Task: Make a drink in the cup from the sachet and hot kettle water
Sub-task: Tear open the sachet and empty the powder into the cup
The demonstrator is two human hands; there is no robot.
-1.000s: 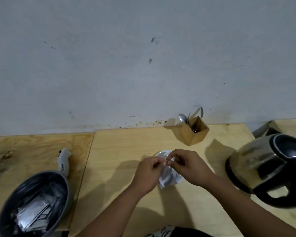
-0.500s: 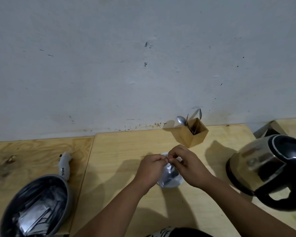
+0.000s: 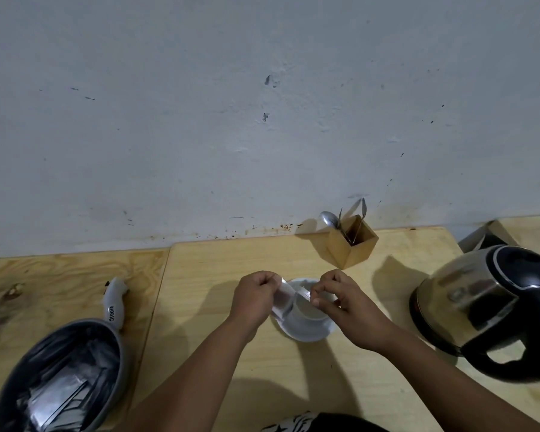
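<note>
A white cup (image 3: 306, 322) stands on the wooden table (image 3: 293, 378), right in front of me. Above its left rim I hold a silvery sachet (image 3: 283, 300). My left hand (image 3: 256, 299) pinches the sachet's body at its top left corner. My right hand (image 3: 340, 302) pinches a thin torn strip (image 3: 304, 293) of the sachet above the cup's mouth. The two hands are apart. A steel kettle (image 3: 480, 304) with a black lid and handle stands to the right of the cup.
A wooden box (image 3: 351, 244) with spoons stands behind the cup by the wall. At the lower left, a grey bowl (image 3: 119, 369) holds several more silvery sachets. A small white handheld gadget (image 3: 114, 302) lies behind the bowl.
My hands, together at the sachet's top before, have pulled apart sideways. The sachet's top has torn, with a strip in my right hand and the body in my left.
</note>
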